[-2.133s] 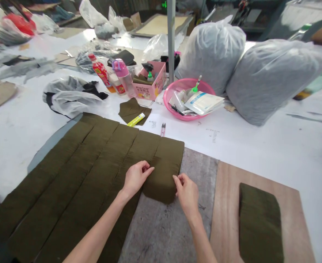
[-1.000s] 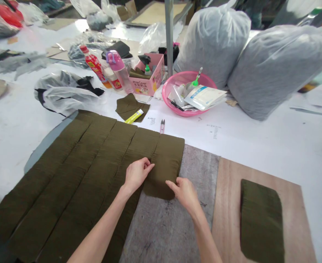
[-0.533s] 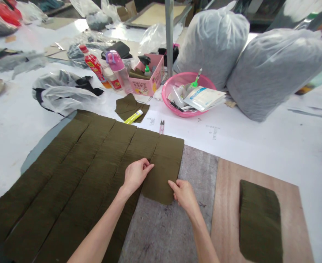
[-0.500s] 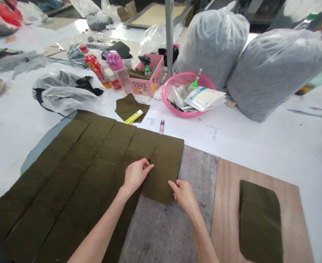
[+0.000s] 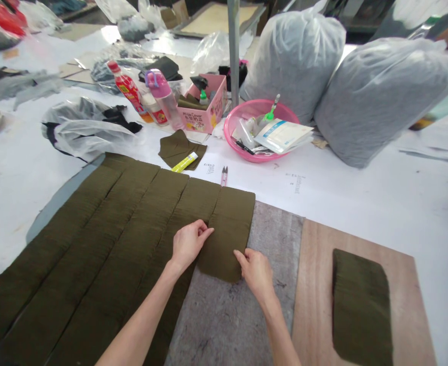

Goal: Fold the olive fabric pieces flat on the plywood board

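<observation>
A dark olive fabric piece [image 5: 231, 223] lies at the right end of several overlapping rows of like olive fabric pieces [image 5: 105, 244]. My left hand [image 5: 190, 241] has its thumb and fingers pinched at the left edge of that end piece. At its right edge, lower down, my right hand [image 5: 256, 269] grips the fabric between index finger and thumb, the other fingers curled. The lower part of the piece rests over a grey mottled board [image 5: 224, 317]. A neat stack of olive fabric pieces [image 5: 361, 305] sits apart on a wooden board [image 5: 315, 290] at the right.
Beyond the fabric are a pink basin [image 5: 242, 152] of small supplies, a pink box [image 5: 199, 119], a red-labelled bottle [image 5: 130, 94] and a pink-lidded bottle [image 5: 166, 99]. Two big filled plastic bags [image 5: 296, 56] stand behind, near a metal post [image 5: 234, 51]. Two pink pens [image 5: 224, 176] lie close by.
</observation>
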Available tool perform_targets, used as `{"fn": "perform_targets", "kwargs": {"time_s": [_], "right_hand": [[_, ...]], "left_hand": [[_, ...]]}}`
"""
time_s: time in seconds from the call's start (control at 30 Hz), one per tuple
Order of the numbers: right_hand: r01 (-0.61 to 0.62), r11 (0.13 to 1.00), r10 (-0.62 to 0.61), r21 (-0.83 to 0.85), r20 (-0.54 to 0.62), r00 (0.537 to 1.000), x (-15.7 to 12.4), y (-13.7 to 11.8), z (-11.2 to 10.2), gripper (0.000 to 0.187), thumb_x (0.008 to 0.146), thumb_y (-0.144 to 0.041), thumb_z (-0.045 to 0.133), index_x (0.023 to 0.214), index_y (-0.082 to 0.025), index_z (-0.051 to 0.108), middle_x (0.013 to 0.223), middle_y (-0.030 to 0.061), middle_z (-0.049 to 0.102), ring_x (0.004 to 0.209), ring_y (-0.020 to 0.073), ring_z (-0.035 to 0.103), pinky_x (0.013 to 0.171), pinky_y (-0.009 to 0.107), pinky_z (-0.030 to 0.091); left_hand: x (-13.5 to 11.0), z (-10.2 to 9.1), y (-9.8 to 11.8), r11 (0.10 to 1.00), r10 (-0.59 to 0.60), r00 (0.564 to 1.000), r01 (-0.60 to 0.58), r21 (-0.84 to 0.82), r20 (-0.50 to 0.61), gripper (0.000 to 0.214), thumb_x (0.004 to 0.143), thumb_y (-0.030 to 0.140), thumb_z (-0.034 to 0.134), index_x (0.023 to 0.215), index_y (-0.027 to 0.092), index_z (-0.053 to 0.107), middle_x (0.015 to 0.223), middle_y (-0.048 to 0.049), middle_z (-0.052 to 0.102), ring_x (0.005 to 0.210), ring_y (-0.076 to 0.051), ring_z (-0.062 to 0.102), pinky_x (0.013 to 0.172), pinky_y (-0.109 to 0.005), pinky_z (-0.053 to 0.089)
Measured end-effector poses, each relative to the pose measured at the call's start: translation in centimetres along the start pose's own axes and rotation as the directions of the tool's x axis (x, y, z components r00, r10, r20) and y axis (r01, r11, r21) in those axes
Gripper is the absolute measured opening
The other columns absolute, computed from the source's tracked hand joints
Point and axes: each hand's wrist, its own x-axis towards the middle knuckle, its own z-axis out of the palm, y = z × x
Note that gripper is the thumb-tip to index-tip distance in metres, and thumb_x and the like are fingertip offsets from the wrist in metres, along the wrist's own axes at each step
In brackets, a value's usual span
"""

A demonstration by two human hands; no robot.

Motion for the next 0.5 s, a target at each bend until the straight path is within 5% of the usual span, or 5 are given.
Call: {"fn": "perform_targets", "kwargs": {"time_s": [0.5], "right_hand": [[-0.016,0.959,-0.019,-0.283,-0.122,0.992,-1.1,-1.6,0.4,0.031,0.093,-0.04,0.049,0.079,-0.019,0.066,0.075,0.0108,0.071,0.072,0.0237,0.07,0.055,0.025,0.039]], "left_hand": [[0.0,0.2,0.1,0.999,-0.042,0.999,0.042,0.025,-0.028,0.029,0.083,0.051,0.053,0.074,0.024,0.058,0.065,0.003,0.064,0.061,-0.015,0.057,0.054,-0.024,0.029]]}}
